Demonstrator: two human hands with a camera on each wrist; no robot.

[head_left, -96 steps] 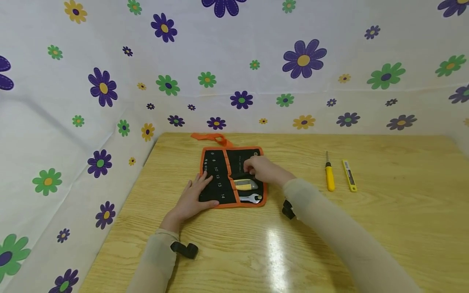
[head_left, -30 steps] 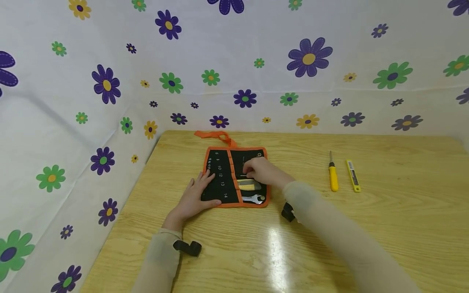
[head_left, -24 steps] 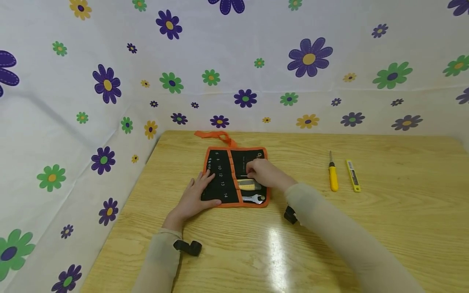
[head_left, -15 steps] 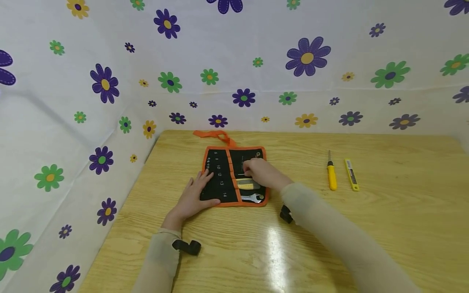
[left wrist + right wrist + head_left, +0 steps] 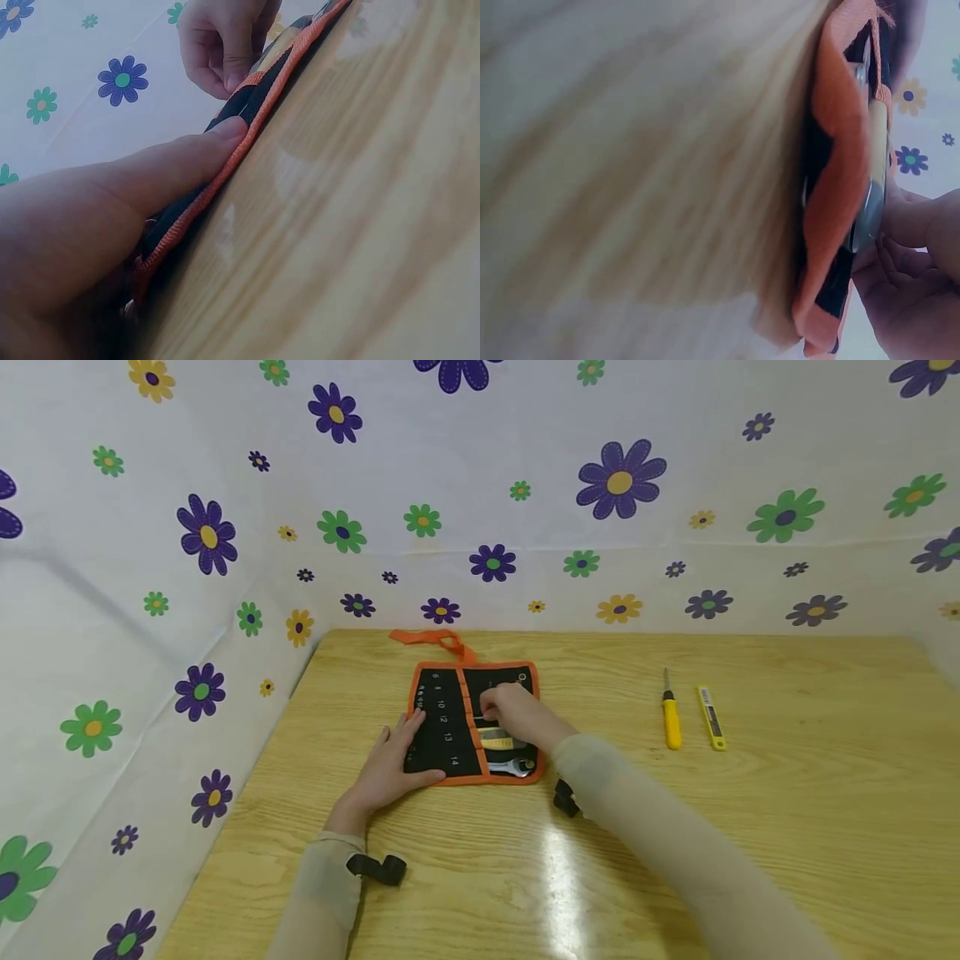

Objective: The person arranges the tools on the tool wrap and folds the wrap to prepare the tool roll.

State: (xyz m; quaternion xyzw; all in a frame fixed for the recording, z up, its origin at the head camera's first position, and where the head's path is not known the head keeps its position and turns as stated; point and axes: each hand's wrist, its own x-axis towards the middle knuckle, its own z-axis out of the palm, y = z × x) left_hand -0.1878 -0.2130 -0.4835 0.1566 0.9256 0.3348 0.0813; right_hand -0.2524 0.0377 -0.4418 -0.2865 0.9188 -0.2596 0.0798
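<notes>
A black tool roll [image 5: 467,762] with orange trim lies unfolded on the table, numbers printed on its left flap. My left hand [image 5: 384,770] rests on that flap with fingers spread, the thumb [image 5: 184,165] along its near edge. Over the right half, my right hand [image 5: 517,710] has curled fingers pinching a thin pale rod [image 5: 481,718], which points at the orange pocket band. The fingers hide most of it, so I cannot tell its kind. Below them a cream-handled utility knife [image 5: 498,740] and a silver open-end wrench [image 5: 513,767] sit in their pockets.
To the right on the wooden table [image 5: 810,777] lie a yellow-handled screwdriver [image 5: 671,722] and a slim yellow labelled strip [image 5: 712,718]. An orange tie strap [image 5: 427,637] trails behind the roll. Flower-patterned sheeting [image 5: 547,435] stands at the back and left.
My right hand, at first over the right half with no rod showing, now pinches the thin rod and has shifted slightly left toward the pocket band. My left hand stays on the flap.
</notes>
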